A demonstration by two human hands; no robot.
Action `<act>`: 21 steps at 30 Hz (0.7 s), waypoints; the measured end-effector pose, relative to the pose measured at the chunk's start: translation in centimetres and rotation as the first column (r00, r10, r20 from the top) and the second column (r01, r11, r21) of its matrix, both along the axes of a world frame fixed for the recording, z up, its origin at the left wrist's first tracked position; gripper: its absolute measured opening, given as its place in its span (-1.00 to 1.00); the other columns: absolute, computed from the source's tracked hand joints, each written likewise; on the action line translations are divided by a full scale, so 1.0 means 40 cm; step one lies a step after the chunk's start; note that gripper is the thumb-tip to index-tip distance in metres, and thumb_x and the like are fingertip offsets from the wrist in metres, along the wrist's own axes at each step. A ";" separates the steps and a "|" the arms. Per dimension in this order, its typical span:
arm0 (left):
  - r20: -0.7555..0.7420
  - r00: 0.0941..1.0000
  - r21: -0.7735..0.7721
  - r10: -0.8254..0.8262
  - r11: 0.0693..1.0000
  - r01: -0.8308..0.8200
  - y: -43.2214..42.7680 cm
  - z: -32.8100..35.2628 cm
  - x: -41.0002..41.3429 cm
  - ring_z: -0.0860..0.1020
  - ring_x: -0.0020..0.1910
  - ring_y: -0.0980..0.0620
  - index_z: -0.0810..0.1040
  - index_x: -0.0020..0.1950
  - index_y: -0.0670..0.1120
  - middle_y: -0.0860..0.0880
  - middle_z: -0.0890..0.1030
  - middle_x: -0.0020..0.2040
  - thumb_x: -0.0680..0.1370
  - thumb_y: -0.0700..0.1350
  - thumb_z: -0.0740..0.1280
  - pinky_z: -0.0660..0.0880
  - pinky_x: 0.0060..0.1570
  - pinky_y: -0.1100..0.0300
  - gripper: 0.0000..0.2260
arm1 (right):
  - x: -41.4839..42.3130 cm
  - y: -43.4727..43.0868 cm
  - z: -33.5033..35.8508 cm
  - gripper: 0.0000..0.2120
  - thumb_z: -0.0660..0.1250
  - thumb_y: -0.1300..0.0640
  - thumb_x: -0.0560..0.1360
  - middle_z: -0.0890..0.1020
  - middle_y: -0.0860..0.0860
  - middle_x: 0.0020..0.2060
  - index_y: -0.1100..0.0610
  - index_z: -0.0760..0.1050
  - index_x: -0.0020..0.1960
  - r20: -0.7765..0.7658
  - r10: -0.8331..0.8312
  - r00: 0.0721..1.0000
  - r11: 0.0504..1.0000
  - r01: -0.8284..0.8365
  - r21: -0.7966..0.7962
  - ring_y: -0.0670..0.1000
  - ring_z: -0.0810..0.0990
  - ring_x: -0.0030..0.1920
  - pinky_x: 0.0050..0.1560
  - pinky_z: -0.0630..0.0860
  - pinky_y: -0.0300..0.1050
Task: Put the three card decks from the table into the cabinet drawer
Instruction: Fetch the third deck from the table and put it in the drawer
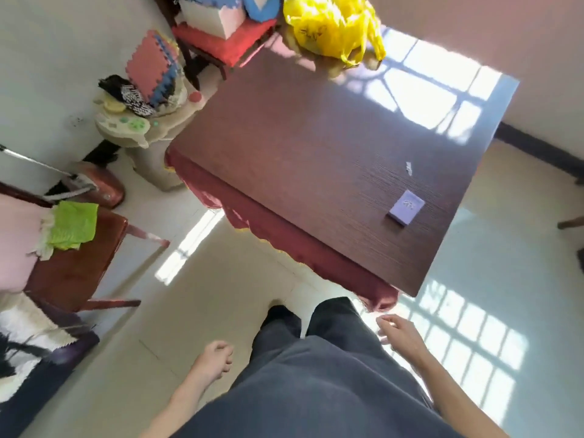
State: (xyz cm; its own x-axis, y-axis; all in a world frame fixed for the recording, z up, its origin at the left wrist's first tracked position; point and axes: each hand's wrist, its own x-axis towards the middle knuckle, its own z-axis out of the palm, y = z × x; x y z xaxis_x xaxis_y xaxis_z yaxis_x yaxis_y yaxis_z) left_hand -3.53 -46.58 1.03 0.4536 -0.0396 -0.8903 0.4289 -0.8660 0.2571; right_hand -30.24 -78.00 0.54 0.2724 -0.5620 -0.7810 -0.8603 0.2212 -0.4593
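One pale purple card deck [406, 206] lies flat near the right front part of the dark wooden table [300, 147]. No other deck shows, and no cabinet drawer is in view. My left hand [213, 358] hangs low beside my left leg, fingers curled into a loose fist with nothing in it. My right hand [399, 333] hangs beside my right leg, below the table's near corner, fingers loosely apart and empty. Both hands are well short of the deck.
A yellow plastic bag [331, 25] sits at the table's far edge, and a small white scrap [409, 168] lies beyond the deck. A wooden chair [72, 267] with a green cloth [74, 224] stands at the left. A cluttered stool [142, 121] and a red-cushioned chair [221, 42] stand behind.
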 end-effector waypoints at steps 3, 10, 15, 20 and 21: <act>0.021 0.977 -0.034 -0.211 0.977 0.212 -0.155 0.005 0.131 0.35 -0.42 -0.01 0.44 0.21 -0.23 -0.13 0.47 -0.28 0.62 -0.26 0.19 0.22 -0.43 0.20 -0.82 | -0.065 0.045 -0.010 -0.84 0.34 0.10 0.59 0.71 0.08 -0.15 0.14 0.64 0.09 -0.068 -0.204 0.977 0.978 0.206 0.020 0.03 0.69 -0.23 -0.25 0.53 -0.18; 0.088 0.886 -0.176 -0.456 0.868 0.464 -0.526 0.040 0.267 0.55 -0.19 0.01 0.50 0.21 -0.16 -0.15 0.62 -0.04 0.61 -0.17 0.26 0.46 -0.24 0.24 -0.80 | -0.130 0.109 -0.051 -0.85 0.35 0.19 0.59 0.72 0.07 -0.02 0.21 0.68 0.02 -0.188 -0.430 0.883 0.889 0.450 0.081 0.02 0.66 -0.06 0.02 0.50 -0.11; 0.123 0.821 -0.220 -0.557 0.792 0.570 -0.689 0.048 0.278 0.52 -0.27 0.03 0.51 0.19 -0.21 -0.16 0.60 -0.06 0.62 -0.20 0.26 0.45 -0.34 0.34 -0.82 | -0.052 0.011 -0.025 -0.88 0.36 0.16 0.57 0.74 0.05 -0.04 0.13 0.68 -0.05 -0.126 -0.473 0.872 0.870 0.485 0.089 0.01 0.68 -0.10 -0.02 0.51 -0.10; 0.096 0.796 -0.168 -0.598 0.778 0.605 -0.726 0.018 0.320 0.49 -0.33 0.07 0.51 0.17 -0.23 -0.15 0.58 -0.12 0.62 -0.23 0.26 0.40 -0.50 0.42 -0.84 | 0.069 -0.167 0.047 -0.88 0.38 0.10 0.55 0.74 0.00 -0.23 0.03 0.69 -0.10 0.058 -0.454 0.889 0.891 0.452 0.041 -0.05 0.70 -0.23 -0.10 0.66 -0.12; 0.076 0.797 -0.156 -0.599 0.782 0.603 -0.726 0.012 0.334 0.48 -0.35 0.06 0.51 0.17 -0.22 -0.14 0.58 -0.15 0.61 -0.22 0.27 0.39 -0.49 0.38 -0.84 | 0.095 -0.207 0.060 -0.90 0.39 0.05 0.54 0.74 -0.02 -0.23 0.00 0.68 -0.07 0.077 -0.423 0.903 0.906 0.423 0.007 -0.04 0.71 -0.20 -0.06 0.66 -0.09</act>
